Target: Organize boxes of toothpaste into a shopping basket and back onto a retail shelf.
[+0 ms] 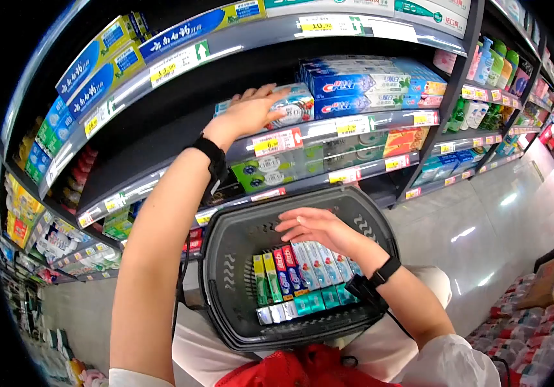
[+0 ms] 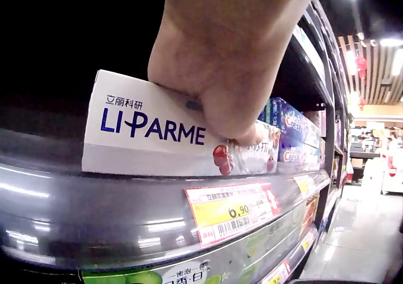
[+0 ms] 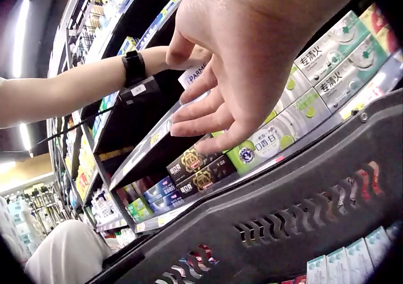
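On the middle shelf my left hand lies over a white LI-PARME toothpaste box with cherries printed on it. The thumb presses its front face near the right end; the other fingers reach over the top and are partly hidden in the left wrist view. My right hand hovers above the black shopping basket, fingers loosely extended, holding nothing. Inside the basket stand toothpaste boxes in a packed row, with teal and silver ones along the near side.
Blue Crest toothpaste boxes are stacked right of the left hand. A price tag sits on the shelf edge below it. Lower down are green-and-grey boxes. The basket stands close against the shelves, and tiled floor runs along the right.
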The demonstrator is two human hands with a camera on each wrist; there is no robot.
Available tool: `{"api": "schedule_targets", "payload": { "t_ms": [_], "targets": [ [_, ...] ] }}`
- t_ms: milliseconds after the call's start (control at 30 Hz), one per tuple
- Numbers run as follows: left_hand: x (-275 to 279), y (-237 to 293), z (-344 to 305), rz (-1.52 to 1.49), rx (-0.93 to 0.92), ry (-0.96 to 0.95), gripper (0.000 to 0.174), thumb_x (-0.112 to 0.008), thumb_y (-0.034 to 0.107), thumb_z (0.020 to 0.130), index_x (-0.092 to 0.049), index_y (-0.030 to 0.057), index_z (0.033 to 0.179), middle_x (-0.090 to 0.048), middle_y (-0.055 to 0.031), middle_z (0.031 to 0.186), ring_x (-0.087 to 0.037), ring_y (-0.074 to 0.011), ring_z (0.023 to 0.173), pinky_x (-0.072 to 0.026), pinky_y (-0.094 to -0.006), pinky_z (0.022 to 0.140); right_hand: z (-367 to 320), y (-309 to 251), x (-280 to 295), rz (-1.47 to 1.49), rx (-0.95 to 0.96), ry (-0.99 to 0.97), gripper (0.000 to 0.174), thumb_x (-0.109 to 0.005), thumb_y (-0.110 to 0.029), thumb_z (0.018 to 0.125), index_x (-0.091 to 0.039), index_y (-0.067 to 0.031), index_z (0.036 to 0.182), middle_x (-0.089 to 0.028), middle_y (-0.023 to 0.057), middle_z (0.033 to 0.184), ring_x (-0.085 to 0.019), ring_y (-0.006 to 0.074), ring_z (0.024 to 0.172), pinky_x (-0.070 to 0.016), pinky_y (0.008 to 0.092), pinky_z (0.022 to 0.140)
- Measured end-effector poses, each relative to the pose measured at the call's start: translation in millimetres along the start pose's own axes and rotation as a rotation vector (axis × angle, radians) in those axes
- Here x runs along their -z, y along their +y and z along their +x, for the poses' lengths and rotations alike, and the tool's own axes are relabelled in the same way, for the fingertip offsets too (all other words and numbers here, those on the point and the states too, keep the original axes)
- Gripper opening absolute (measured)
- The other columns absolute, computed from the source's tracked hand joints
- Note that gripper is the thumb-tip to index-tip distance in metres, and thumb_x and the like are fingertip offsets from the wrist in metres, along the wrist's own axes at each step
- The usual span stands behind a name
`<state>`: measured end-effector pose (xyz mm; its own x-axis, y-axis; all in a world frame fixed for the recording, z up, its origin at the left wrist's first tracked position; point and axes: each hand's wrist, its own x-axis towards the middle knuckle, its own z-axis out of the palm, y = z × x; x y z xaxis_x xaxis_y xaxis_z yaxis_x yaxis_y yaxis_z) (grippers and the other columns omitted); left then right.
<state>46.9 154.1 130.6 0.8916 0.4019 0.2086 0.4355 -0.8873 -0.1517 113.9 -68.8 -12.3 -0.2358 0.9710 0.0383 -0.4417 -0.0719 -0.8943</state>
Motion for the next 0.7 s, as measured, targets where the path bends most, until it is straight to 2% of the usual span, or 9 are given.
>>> {"api": "schedule_targets", "payload": {
  "t_ms": [133, 200, 267, 433, 467, 567, 600, 667, 700],
  "targets": [
    [-15, -9, 9, 0.025, -0.021, 0.064, 0.054, -0.045, 0.039, 0.086, -0.028, 0.0214, 0.134, -0.029, -0.0112, 0.137, -0.03, -0.0304, 0.125, -0.0243, -0.053, 0.099, -4, 4, 7, -0.013, 0.002, 0.057, 0.049, -0.049, -0.035, 0.086, -0.043, -0.0015, 0.121, -0.053, 0.0126, 0.114, -0.054, 0.0213, 0.099, -0.0405, 0.0335, 0.087],
    [-20, 6, -1, 0.15, 0.041, 0.262, 0.055, -0.047, 0.036, 0.085, -0.028, 0.0175, 0.134, -0.03, -0.0115, 0.136, -0.029, -0.0294, 0.126, -0.0213, -0.0523, 0.1, -7, -7, 9, -0.05, 0.082, 0.231, 0.049, -0.048, -0.036, 0.086, -0.042, -0.0021, 0.122, -0.05, 0.0121, 0.118, -0.054, 0.0232, 0.101, -0.0419, 0.0339, 0.085],
    [-37, 36, -21, 0.131, -0.159, 0.565, 0.056, -0.049, 0.032, 0.085, -0.029, 0.0144, 0.133, -0.032, -0.0113, 0.135, -0.028, -0.0289, 0.126, -0.0173, -0.0508, 0.103, -19, -20, 14, -0.002, 0.193, 0.36, 0.049, -0.047, -0.035, 0.087, -0.041, -0.0024, 0.123, -0.048, 0.0122, 0.12, -0.052, 0.0238, 0.103, -0.0421, 0.0347, 0.084],
    [-100, 139, -116, -0.398, -0.508, 0.215, 0.032, -0.059, 0.01, 0.07, -0.053, 0.0082, 0.101, -0.053, -0.0089, 0.104, -0.05, -0.0268, 0.099, -0.035, -0.0442, 0.092, -50, -58, 31, 0.058, 0.413, 0.58, 0.046, -0.041, -0.034, 0.089, -0.041, -0.0007, 0.121, -0.046, 0.0127, 0.119, -0.048, 0.0225, 0.104, -0.0392, 0.0357, 0.088],
    [-139, 140, -128, -0.406, -0.399, -0.06, 0.023, -0.057, 0.016, 0.073, -0.053, 0.0068, 0.094, -0.052, -0.0084, 0.096, -0.053, -0.0244, 0.091, -0.04, -0.0392, 0.083, -56, -63, 33, 0.057, 0.434, 0.604, 0.046, -0.041, -0.033, 0.088, -0.042, 0.0003, 0.12, -0.047, 0.0129, 0.118, -0.047, 0.0222, 0.103, -0.0388, 0.0355, 0.088],
    [-231, 142, -159, -0.736, 0.191, -0.155, 0.024, -0.055, 0.02, 0.077, -0.054, 0.0073, 0.098, -0.054, -0.0085, 0.097, -0.054, -0.0279, 0.09, -0.0435, -0.0423, 0.072, -68, -73, 36, 0.125, 0.499, 0.647, 0.042, -0.046, -0.031, 0.086, -0.047, 0.0008, 0.114, -0.05, 0.0119, 0.111, -0.05, 0.0223, 0.098, -0.0401, 0.0339, 0.083],
    [-258, 140, -162, -0.741, 0.181, -0.166, 0.024, -0.055, 0.02, 0.077, -0.054, 0.0073, 0.098, -0.054, -0.0085, 0.097, -0.054, -0.0279, 0.09, -0.0435, -0.0423, 0.072, -71, -76, 37, 0.152, 0.551, 0.665, 0.04, -0.05, -0.031, 0.084, -0.049, 0.0001, 0.11, -0.051, 0.0107, 0.107, -0.053, 0.0218, 0.093, -0.0412, 0.0324, 0.079],
    [-309, 135, -169, -1.249, 1.194, -0.69, 0.029, -0.056, 0.03, 0.081, -0.052, 0.008, 0.099, -0.055, -0.0056, 0.099, -0.054, -0.0236, 0.095, -0.0418, -0.0426, 0.079, -75, -82, 37, 0.182, 0.564, 0.68, 0.038, -0.05, -0.03, 0.084, -0.051, -0.0001, 0.107, -0.053, 0.0109, 0.104, -0.054, 0.0214, 0.091, -0.0415, 0.0321, 0.078],
    [-317, 137, -174, -1.377, 1.267, -0.748, 0.036, -0.057, 0.035, 0.08, -0.051, 0.0095, 0.106, -0.054, -0.006, 0.103, -0.052, -0.0226, 0.099, -0.0397, -0.0444, 0.082, -77, -83, 38, 0.176, 0.588, 0.661, 0.037, -0.05, -0.029, 0.083, -0.051, -0.0001, 0.106, -0.054, 0.011, 0.102, -0.054, 0.0212, 0.09, -0.0417, 0.032, 0.077]
  ]
}}
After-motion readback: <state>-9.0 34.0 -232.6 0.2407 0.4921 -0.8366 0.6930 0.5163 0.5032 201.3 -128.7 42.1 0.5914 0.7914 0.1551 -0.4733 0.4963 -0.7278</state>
